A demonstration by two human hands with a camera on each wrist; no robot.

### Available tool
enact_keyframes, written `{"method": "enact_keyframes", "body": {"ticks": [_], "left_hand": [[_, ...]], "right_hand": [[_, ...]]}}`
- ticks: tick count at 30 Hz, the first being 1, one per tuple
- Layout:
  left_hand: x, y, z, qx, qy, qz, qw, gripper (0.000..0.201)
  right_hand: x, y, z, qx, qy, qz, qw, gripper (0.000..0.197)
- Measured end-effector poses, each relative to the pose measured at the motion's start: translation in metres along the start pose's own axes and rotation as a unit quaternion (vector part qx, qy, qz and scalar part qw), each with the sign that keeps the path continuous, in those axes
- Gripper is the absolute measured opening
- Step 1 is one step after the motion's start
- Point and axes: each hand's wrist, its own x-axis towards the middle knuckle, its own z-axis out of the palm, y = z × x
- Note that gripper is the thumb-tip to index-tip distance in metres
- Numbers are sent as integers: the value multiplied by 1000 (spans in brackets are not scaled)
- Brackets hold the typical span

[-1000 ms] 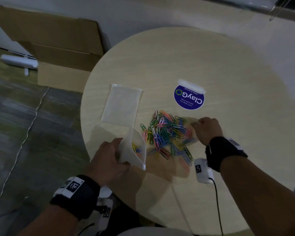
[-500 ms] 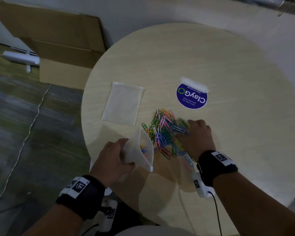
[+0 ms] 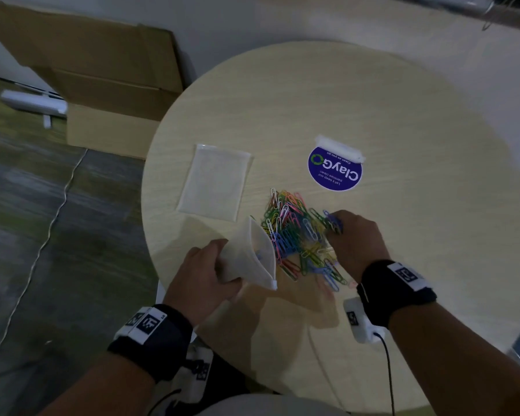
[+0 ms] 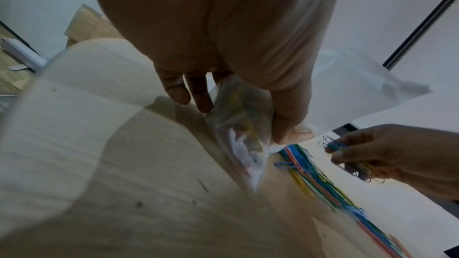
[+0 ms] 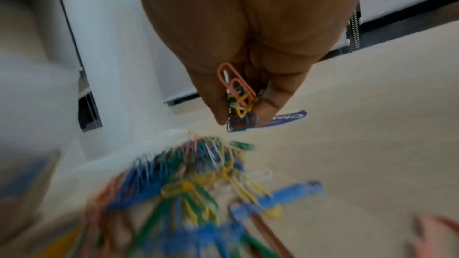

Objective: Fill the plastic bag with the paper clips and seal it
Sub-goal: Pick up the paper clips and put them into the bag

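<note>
A heap of coloured paper clips (image 3: pixel 294 235) lies on the round wooden table (image 3: pixel 403 115). My left hand (image 3: pixel 204 277) grips a small clear plastic bag (image 3: pixel 252 256) at the heap's left side, mouth open toward the clips, with a few clips inside (image 4: pixel 238 125). My right hand (image 3: pixel 354 241), just right of the heap, pinches a bunch of paper clips (image 5: pixel 239 99) between thumb and fingers, a little above the table. The held bunch also shows in the left wrist view (image 4: pixel 332 144).
A second clear plastic bag (image 3: pixel 215 181) lies flat on the table beyond my left hand. A round blue sticker (image 3: pixel 335 171) lies beyond the heap. Cardboard boxes (image 3: pixel 108 85) stand on the floor to the left. The table edge runs close to my left wrist.
My right hand reached into the heap, closed on a bunch of clips and lifted them slightly. The left hand tipped the bag's mouth toward the heap.
</note>
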Motion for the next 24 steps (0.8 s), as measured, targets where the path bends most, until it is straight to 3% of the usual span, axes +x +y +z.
{"method": "enact_keyframes", "body": {"ticks": [5, 9, 16, 24], "left_hand": [[3, 6, 4, -3, 5, -1, 1000, 83], [6, 16, 2, 5, 8, 0, 1000, 70], [8, 17, 8, 13, 33, 23, 999, 58], [12, 11, 17, -3, 33, 20, 999, 58]], "right_hand": [[-11, -21, -43, 74, 18, -32, 997, 15], [-22, -55, -70, 92, -68, -96, 989, 15], [-24, -92, -52, -22, -172, -156, 972, 25], [-13, -115, -40, -80, -185, -163, 966, 28]]}}
